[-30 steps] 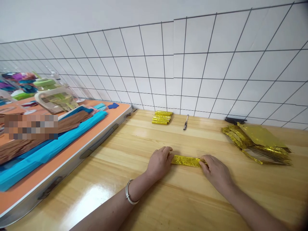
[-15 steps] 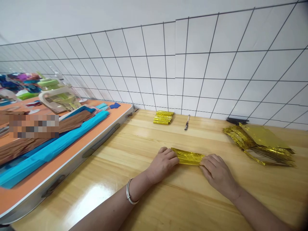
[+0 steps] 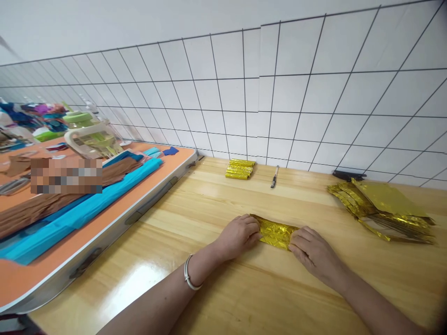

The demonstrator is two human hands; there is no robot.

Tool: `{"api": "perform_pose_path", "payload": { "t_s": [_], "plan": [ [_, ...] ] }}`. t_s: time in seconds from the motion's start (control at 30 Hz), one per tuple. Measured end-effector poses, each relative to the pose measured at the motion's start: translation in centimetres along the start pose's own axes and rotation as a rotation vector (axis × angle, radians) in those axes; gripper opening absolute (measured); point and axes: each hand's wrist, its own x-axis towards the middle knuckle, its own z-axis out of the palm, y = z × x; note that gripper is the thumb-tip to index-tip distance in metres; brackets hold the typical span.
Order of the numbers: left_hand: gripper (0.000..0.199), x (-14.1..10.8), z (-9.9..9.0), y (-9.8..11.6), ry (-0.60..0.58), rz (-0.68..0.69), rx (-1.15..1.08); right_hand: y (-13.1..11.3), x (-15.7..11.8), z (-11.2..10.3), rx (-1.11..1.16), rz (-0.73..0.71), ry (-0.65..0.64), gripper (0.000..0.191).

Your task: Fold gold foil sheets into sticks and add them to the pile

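Note:
A crinkled gold foil strip (image 3: pixel 275 232) lies on the wooden table between my hands. At its left end, my left hand (image 3: pixel 240 235), with a silver bangle on the wrist, has its fingers closed on the foil. The fingers of my right hand (image 3: pixel 309 246) are closed on the strip's right end. Beyond them, several gold foil rolls (image 3: pixel 240 169) lie side by side near the wall. A pen-like tool (image 3: pixel 274 177) lies just right of the rolls. Farther right is a loose stack of gold foil sheets (image 3: pixel 387 204).
The wooden table (image 3: pixel 195 200) meets a white tiled wall. On the left stands an orange-topped table (image 3: pixel 115 223) with blue and brown cloth-like strips, a clear container (image 3: pixel 94 139) and a green-lidded jar (image 3: pixel 78 120). A black object (image 3: pixel 349 175) lies behind the foil stack.
The foil strip between my hands shows a wider face, its lower edge now nearer to me. Both hands keep their hold. The view has shifted slightly.

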Motion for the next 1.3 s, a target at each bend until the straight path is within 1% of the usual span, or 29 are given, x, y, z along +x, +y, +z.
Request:
{"api": "perform_pose_path", "payload": {
  "t_s": [0.1, 0.2, 0.27, 0.37, 0.5, 0.6, 0.7, 0.8, 1.1, 1.3],
  "plan": [
    [0.017, 0.5, 0.8, 0.5, 0.036, -0.087, 0.051, 0.1, 0.1, 0.8, -0.017, 0.062, 0.025, 0.017],
    [0.014, 0.6, 1.0, 1.0, 0.049, -0.119, 0.062, 0.2, 0.2, 1.4, -0.057, 0.1, 0.01, 0.011],
    [0.023, 0.5, 0.8, 1.1, 0.046, -0.123, 0.058, 0.2, 0.3, 1.5, -0.082, 0.125, 0.01, 0.012],
    [0.036, 0.3, 0.7, 0.8, 0.043, -0.132, 0.059, 0.4, 0.3, 1.3, -0.119, 0.164, 0.026, 0.018],
    [0.04, 0.2, 0.9, 0.3, 0.049, -0.136, 0.061, 0.7, 0.2, 1.3, -0.14, 0.204, 0.041, 0.022],
    [0.04, 0.2, 1.0, 0.2, 0.055, -0.12, 0.054, 1.0, 0.0, 1.6, -0.152, 0.237, 0.091, 0.031],
    [0.047, 0.0, 1.0, 0.2, 0.076, -0.119, 0.042, 1.4, -0.1, 1.9, -0.176, 0.273, 0.162, 0.046],
    [0.054, -0.1, 1.1, 0.1, 0.09, -0.128, 0.035, 1.7, -0.2, 2.2, -0.188, 0.282, 0.174, 0.052],
    [0.062, 0.0, 1.3, -0.6, 0.107, -0.104, -0.004, 1.7, -0.3, 2.2, -0.107, 0.273, 0.183, 0.051],
    [0.067, 0.2, 1.2, -0.6, 0.156, -0.081, -0.031, 2.0, -0.2, 2.3, 0.004, 0.28, 0.18, 0.038]
  ]
}}
